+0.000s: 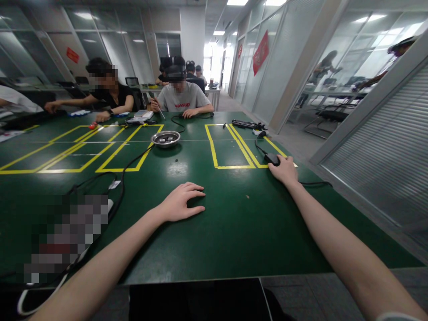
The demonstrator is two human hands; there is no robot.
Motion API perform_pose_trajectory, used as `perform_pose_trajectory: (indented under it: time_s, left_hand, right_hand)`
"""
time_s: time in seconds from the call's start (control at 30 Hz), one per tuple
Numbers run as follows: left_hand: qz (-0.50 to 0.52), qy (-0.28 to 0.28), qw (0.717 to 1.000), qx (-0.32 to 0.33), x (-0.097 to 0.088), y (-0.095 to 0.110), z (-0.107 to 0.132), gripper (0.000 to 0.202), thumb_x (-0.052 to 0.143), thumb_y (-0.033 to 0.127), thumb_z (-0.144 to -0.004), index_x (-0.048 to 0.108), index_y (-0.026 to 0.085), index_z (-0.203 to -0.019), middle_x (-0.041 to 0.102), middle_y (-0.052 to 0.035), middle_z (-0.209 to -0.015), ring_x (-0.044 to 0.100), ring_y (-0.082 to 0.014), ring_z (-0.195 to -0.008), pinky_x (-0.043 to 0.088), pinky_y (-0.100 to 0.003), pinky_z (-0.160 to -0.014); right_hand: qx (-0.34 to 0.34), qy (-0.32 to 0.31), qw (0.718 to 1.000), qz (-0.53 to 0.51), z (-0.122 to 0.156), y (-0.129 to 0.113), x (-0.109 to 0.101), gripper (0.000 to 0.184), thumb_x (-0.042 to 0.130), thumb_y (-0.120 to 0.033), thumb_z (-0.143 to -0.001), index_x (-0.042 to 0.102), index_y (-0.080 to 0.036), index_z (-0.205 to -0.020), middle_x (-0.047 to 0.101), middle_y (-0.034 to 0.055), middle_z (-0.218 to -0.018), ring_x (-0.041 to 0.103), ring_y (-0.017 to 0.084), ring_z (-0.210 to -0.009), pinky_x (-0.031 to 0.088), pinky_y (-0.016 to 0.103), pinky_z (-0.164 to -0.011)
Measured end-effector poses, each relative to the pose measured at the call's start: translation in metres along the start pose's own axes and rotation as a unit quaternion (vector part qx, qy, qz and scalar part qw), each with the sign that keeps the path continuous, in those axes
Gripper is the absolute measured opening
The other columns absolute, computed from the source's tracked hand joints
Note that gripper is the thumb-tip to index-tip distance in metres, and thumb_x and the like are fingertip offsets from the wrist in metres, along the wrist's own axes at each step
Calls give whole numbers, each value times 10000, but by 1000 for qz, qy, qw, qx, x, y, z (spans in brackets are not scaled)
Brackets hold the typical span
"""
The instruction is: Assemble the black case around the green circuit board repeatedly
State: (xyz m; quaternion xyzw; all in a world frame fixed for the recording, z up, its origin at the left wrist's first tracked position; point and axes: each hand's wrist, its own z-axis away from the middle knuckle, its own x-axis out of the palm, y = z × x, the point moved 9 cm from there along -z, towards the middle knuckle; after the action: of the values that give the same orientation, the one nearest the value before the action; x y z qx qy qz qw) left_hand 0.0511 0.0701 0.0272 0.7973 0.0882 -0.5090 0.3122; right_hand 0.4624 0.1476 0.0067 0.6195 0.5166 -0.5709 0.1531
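Observation:
My left hand (182, 203) rests on the green table (214, 223) near its middle, fingers stretched out and slightly apart, holding nothing. My right hand (284, 170) reaches to the right side of the table and lies against a small black device (272, 158) with a black cable running off it. The fingers are curled over the device's near side; how firmly they grip it is hidden.
A round metal dish (166, 138) with small parts sits beyond my left hand. Yellow tape rectangles (230, 151) mark the table. Black cables (122, 178) cross the left side. Two people sit at the far edge. A black tool (245, 124) lies far right.

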Motion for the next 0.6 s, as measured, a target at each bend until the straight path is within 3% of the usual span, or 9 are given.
perform_pose_trajectory:
  time_s: [0.13, 0.27, 0.4, 0.5, 0.6]
  left_hand:
    - [-2, 2, 1000, 1, -1, -1, 0, 330, 705, 396, -921, 727, 206, -1189, 688, -121, -1329, 619, -292, -1236, 490, -505, -1075]
    - [0, 4, 1000, 2, -1, -1, 0, 319, 698, 400, -925, 730, 220, -1186, 687, -116, -1331, 622, -291, -1234, 492, -500, -1074]
    - [0, 2, 1000, 2, -1, -2, 1, 324, 696, 403, -929, 727, 221, -1195, 687, -114, -1332, 619, -290, -1237, 489, -499, -1077]
    - [1, 1, 1000, 3, -1, -1, 1, 321, 699, 402, -927, 729, 224, -1193, 687, -112, -1332, 620, -290, -1234, 489, -499, -1078]
    - [2, 3, 1000, 3, -2, -1, 1, 321, 701, 410, -924, 732, 231, -1189, 688, -108, -1331, 621, -286, -1230, 490, -496, -1079]
  right_hand:
    - [8, 34, 997, -68, -9, 9, -1, 481, 648, -402, -841, 729, -155, -1245, 700, 160, -1152, 675, 308, -1020, 535, 398, -904]
    - [53, 73, 989, -117, -13, 23, -5, 434, 515, -416, -923, 760, -147, -1159, 756, 159, -1012, 690, 323, -995, 540, 417, -882]
    - [74, 81, 989, -95, -11, 26, -7, 499, 476, -384, -942, 681, -126, -1317, 736, 197, -1171, 673, 362, -1121, 515, 463, -966]
    - [68, 80, 991, -82, -8, 22, -10, 607, 568, -434, -894, 582, -142, -1426, 709, 187, -1231, 655, 374, -1155, 503, 485, -994]
    - [27, 65, 995, -72, -5, 11, -11, 683, 670, -475, -811, 563, -190, -1423, 662, 161, -1296, 636, 376, -1167, 502, 487, -992]
